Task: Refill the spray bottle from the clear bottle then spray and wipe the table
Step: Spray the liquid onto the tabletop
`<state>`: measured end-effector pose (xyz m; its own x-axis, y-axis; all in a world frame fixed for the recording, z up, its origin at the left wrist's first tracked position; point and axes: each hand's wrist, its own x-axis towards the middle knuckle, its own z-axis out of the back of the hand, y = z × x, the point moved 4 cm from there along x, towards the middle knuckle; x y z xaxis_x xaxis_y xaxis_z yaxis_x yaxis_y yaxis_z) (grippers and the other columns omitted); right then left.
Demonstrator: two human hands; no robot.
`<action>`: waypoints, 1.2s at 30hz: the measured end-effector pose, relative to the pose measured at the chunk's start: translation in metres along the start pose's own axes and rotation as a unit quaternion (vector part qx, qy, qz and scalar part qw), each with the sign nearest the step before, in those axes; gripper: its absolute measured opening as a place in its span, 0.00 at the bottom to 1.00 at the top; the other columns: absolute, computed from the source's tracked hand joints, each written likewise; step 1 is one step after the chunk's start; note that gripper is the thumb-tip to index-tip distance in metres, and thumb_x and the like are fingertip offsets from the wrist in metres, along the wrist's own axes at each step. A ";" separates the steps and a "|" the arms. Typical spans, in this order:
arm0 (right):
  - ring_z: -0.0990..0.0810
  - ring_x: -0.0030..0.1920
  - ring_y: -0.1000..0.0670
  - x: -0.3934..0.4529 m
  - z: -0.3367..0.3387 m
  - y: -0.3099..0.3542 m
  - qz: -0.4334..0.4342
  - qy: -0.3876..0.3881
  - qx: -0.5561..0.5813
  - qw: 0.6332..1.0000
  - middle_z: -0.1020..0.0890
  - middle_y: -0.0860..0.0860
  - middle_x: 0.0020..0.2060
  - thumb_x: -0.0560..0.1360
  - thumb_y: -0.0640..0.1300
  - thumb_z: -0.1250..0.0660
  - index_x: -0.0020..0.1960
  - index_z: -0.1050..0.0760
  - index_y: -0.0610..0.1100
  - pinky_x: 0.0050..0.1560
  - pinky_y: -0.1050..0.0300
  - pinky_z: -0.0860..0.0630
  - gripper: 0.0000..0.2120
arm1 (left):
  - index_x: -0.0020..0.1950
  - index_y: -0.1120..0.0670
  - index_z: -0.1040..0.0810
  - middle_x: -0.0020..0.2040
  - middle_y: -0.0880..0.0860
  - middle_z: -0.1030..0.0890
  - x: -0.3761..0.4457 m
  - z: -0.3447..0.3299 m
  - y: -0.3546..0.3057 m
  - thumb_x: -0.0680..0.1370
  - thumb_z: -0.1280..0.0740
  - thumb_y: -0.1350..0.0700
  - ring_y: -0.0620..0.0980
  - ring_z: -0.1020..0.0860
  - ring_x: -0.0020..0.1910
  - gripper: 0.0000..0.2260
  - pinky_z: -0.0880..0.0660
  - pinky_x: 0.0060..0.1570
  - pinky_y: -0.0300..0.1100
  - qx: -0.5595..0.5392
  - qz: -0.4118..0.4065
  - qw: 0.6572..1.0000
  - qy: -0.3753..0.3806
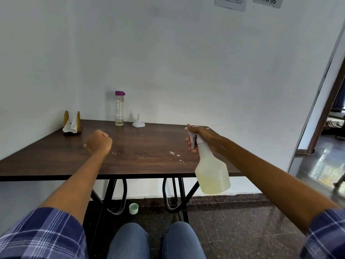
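Note:
My right hand point(202, 137) grips the neck and trigger of a white spray bottle point(211, 171) holding pale yellow liquid, raised above the right front of the dark wooden table point(56, 161). Its nozzle points left. My left hand point(99, 142) is a closed fist over the left middle of the table and seems to hold nothing. Small droplets point(175, 155) speckle the tabletop between my hands. The clear bottle point(119, 109) with a purple cap stands upright at the table's far edge. A white funnel point(138, 123) sits upside down to its right.
A wooden napkin holder point(71, 123) with white tissue stands at the far left of the table. A white wall runs right behind the table. A green cap point(133, 208) lies on the floor under it. A doorway point(328, 116) opens on the right.

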<state>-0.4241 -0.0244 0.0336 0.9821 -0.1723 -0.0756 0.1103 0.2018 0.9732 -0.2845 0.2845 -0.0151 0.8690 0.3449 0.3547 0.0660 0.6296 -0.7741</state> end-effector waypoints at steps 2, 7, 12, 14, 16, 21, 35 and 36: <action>0.30 0.28 0.52 0.004 -0.004 -0.002 0.001 0.011 0.004 1.000 0.28 0.47 0.30 0.79 0.54 0.40 0.58 0.29 0.43 0.25 0.63 0.29 0.15 | 0.52 0.59 0.20 0.54 0.57 0.19 -0.001 0.001 -0.001 0.76 0.40 0.65 0.58 0.25 0.57 0.10 0.33 0.59 0.52 -0.002 0.000 1.000 0.000; 0.24 0.28 0.52 0.005 -0.004 -0.004 0.004 0.017 -0.046 0.999 0.25 0.46 0.34 0.79 0.54 0.40 0.58 0.29 0.44 0.27 0.61 0.26 0.15 | 0.52 0.59 0.20 0.54 0.58 0.19 0.001 0.004 0.000 0.77 0.40 0.65 0.58 0.24 0.57 0.10 0.33 0.59 0.51 -0.002 0.000 1.000 -0.002; 0.32 0.27 0.53 0.007 -0.003 -0.008 -0.011 0.015 -0.038 0.999 0.31 0.48 0.30 0.79 0.54 0.40 0.60 0.30 0.42 0.24 0.63 0.33 0.17 | 0.53 0.59 0.20 0.55 0.58 0.20 0.001 0.005 0.002 0.77 0.40 0.65 0.58 0.25 0.58 0.10 0.33 0.59 0.51 0.003 0.003 1.000 0.002; 0.31 0.28 0.52 0.009 -0.004 -0.008 -0.015 0.012 -0.055 0.998 0.30 0.47 0.30 0.79 0.54 0.40 0.61 0.30 0.43 0.25 0.62 0.32 0.18 | 0.53 0.59 0.20 0.55 0.58 0.20 0.000 0.005 0.002 0.77 0.40 0.65 0.58 0.25 0.58 0.10 0.33 0.59 0.52 0.005 0.002 1.000 0.004; 0.26 0.32 0.49 0.010 -0.004 -0.007 -0.013 0.009 -0.080 0.997 0.26 0.45 0.33 0.78 0.56 0.40 0.62 0.30 0.43 0.29 0.59 0.27 0.19 | 0.53 0.59 0.20 0.55 0.58 0.20 -0.001 0.004 0.001 0.77 0.40 0.64 0.58 0.25 0.58 0.10 0.33 0.59 0.52 0.005 0.001 1.000 0.003; 0.35 0.27 0.53 0.013 0.000 -0.012 -0.037 -0.025 -0.102 0.994 0.32 0.48 0.28 0.79 0.55 0.42 0.65 0.31 0.41 0.27 0.62 0.35 0.21 | 0.54 0.59 0.20 0.56 0.58 0.20 0.000 0.004 0.003 0.77 0.39 0.64 0.58 0.25 0.59 0.10 0.33 0.59 0.51 0.009 0.003 1.000 0.004; 0.22 0.33 0.48 0.020 -0.025 -0.010 0.000 0.046 -0.061 0.997 0.24 0.44 0.36 0.77 0.53 0.37 0.47 0.28 0.41 0.31 0.55 0.24 0.14 | 0.52 0.58 0.20 0.54 0.57 0.19 0.006 0.003 0.013 0.77 0.39 0.64 0.58 0.25 0.58 0.10 0.33 0.60 0.52 0.005 0.012 1.000 0.006; 0.20 0.35 0.47 0.020 -0.030 -0.005 0.018 0.070 -0.058 0.996 0.22 0.44 0.37 0.78 0.53 0.37 0.49 0.27 0.41 0.35 0.53 0.22 0.14 | 0.52 0.58 0.20 0.55 0.57 0.20 0.007 0.003 0.015 0.77 0.39 0.64 0.58 0.25 0.58 0.10 0.33 0.60 0.52 0.005 0.015 1.000 0.007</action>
<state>-0.4008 0.0003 0.0205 0.9966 -0.0287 -0.0777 0.0828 0.3172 0.9447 -0.2791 0.2984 -0.0221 0.8769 0.3547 0.3244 0.0349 0.6261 -0.7790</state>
